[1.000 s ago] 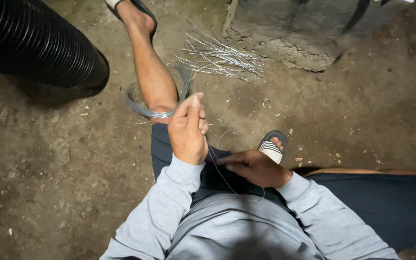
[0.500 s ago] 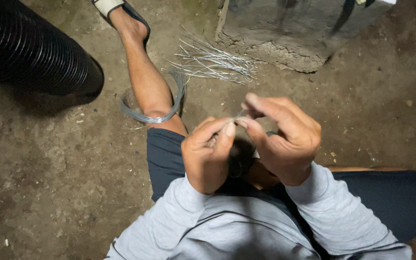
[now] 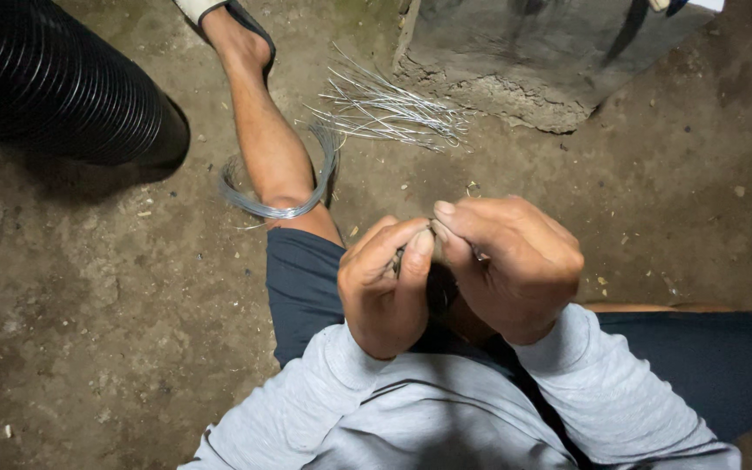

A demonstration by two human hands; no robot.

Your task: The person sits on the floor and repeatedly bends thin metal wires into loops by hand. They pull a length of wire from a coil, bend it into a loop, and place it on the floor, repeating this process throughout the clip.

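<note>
Fingers (image 3: 411, 252) meet above knee (wire coil (image 3: 276, 196), black pipe (image 3: 63, 83) nearby).

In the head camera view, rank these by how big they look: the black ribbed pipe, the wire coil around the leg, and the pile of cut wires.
1. Black ribbed pipe
2. Wire coil and pile of cut wires: look alike, unranked.

Whatever the left hand (image 3: 386, 287) and right hand (image 3: 506, 265) pinch between the fingertips is almost wholly covered by the fingers; only a thin, dark sliver shows, too small to identify. The black ribbed pipe (image 3: 54, 87) is cut off by the far and left edges, and the concrete block (image 3: 533, 52) by the far edge. The wire coil (image 3: 280, 204) passes behind the outstretched leg (image 3: 267, 139), its far side hidden; the foot runs out of view.
</note>
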